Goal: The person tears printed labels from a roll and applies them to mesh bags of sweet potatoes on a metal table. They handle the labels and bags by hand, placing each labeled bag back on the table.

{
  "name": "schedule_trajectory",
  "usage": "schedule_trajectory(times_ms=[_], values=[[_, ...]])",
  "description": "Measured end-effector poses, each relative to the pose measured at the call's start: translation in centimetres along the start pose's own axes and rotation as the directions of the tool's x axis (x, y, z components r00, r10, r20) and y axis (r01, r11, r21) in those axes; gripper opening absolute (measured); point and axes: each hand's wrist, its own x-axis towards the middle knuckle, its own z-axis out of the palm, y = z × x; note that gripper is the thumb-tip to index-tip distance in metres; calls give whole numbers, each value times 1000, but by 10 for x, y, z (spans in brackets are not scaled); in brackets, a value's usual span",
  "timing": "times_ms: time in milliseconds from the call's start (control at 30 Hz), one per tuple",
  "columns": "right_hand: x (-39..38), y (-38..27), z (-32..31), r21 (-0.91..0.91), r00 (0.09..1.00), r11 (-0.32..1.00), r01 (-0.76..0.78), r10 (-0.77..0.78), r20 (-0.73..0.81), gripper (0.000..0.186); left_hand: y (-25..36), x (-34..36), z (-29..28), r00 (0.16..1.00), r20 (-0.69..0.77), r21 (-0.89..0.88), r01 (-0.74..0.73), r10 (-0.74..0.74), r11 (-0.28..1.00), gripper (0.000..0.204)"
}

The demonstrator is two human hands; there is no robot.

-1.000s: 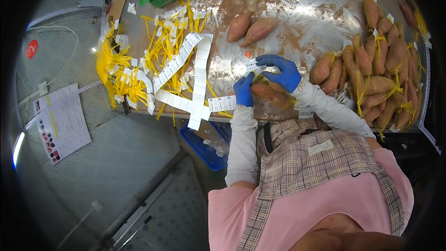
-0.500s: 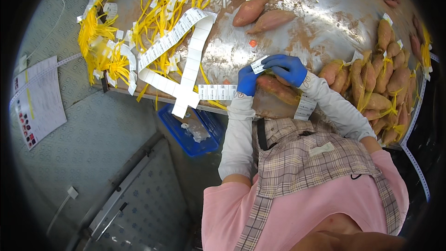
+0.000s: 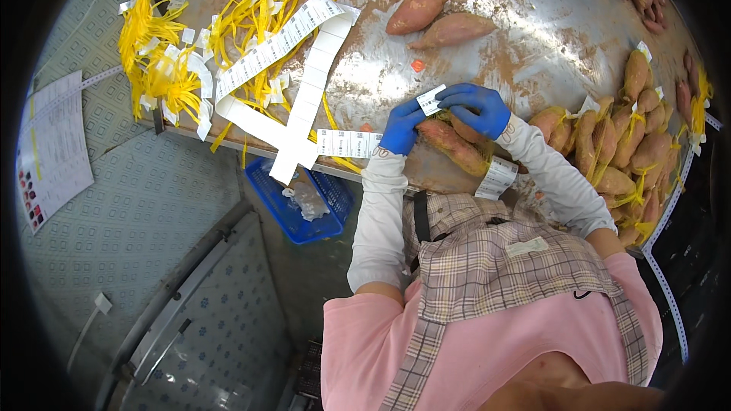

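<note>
1. Far left: yellow strips (image 3: 156, 57) with white tags, bunched at the tabletop (image 3: 533, 38) edge.
2. Label strip (image 3: 308, 87), white, looped over more yellow strips; blue basket (image 3: 335, 196) below the edge.
3. Left hand (image 3: 401, 126), blue-gloved, fingers closed on the left side of a small white label (image 3: 431, 100).
4. Netted sweet potatoes (image 3: 454, 149) on the tabletop, just below and between the hands; two loose ones beyond.
5. Right hand (image 3: 481, 109), blue-gloved, close to the left, fingers pinching the label's right end.
6. Far right: heap of yellow-netted sweet potatoes (image 3: 651, 148).
</note>
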Motion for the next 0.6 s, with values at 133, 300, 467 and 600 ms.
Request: schedule_trajectory(times_ms=[133, 300, 467, 600], values=[[-1, 4, 3, -15, 1000, 1000, 11, -11, -4, 19, -1, -1, 0, 1000, -9, 11, -14, 14, 1000, 38], [1, 6, 1, -77, 998, 995, 59, -59, 15, 17, -18, 3, -14, 1000, -7, -89, -14, 14, 996, 35], [3, 4, 1, -76, 998, 996, 57, -55, 24, 16, -9, 5, 2, 988, -123, -424, 37, -98, 905, 33], [5, 0, 0, -89, 998, 995, 49, -46, 37, 15, -13, 4, 10, 954, -288, -159, 38, -83, 987, 29]])
